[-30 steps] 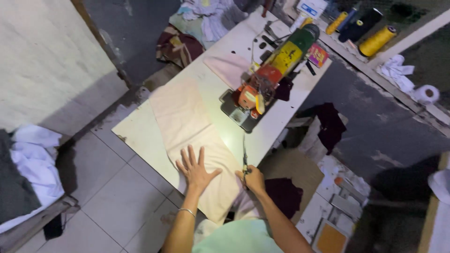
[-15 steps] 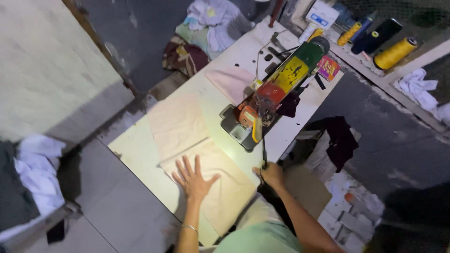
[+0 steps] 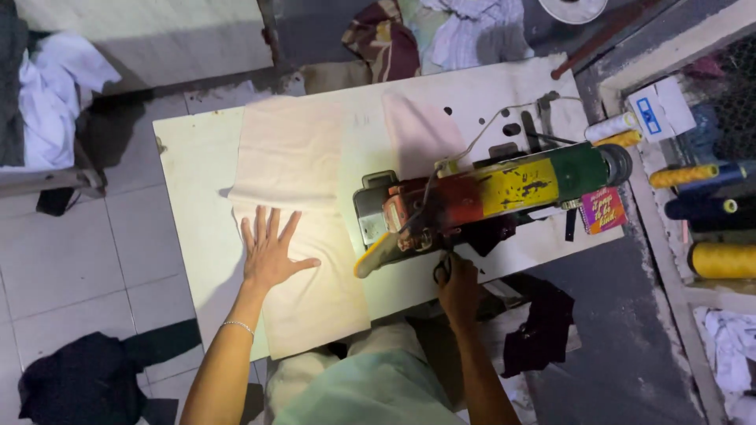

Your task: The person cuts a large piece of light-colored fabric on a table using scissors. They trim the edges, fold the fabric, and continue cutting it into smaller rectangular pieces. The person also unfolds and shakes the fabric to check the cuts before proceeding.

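Head view: left hand [image 3: 270, 253] lies flat, fingers spread, on the pale cream cloth panel [image 3: 295, 228] spread over the white rectangular worktop [image 3: 185, 181]. It presses only; its grip is released, nothing held. Right hand [image 3: 457, 285] is at the worktop's near edge, just beside the sewing machine with the worn red, yellow and green body [image 3: 504, 189]. Something dark with a loop shows at its fingers, maybe scissors handles; too dim to be sure, and I cannot tell whether that grip is clenched or slack.

Risks as I judge them:
- The cloth is pinned at one spot only. The near end overhangs the worktop edge toward the lap, so its weight could drag the panel askew or raise a wrinkle.
- The right hand works in shadow close to the needle end of the machine; poor light there makes a nick or a snag on the cloth edge plausible.
- A thin light cord [image 3: 480, 138] loops over the machine top; a sleeve or cloth could catch it.
- Yellow thread cones [image 3: 720, 260] sit on the side shelf, well apart, so low risk.
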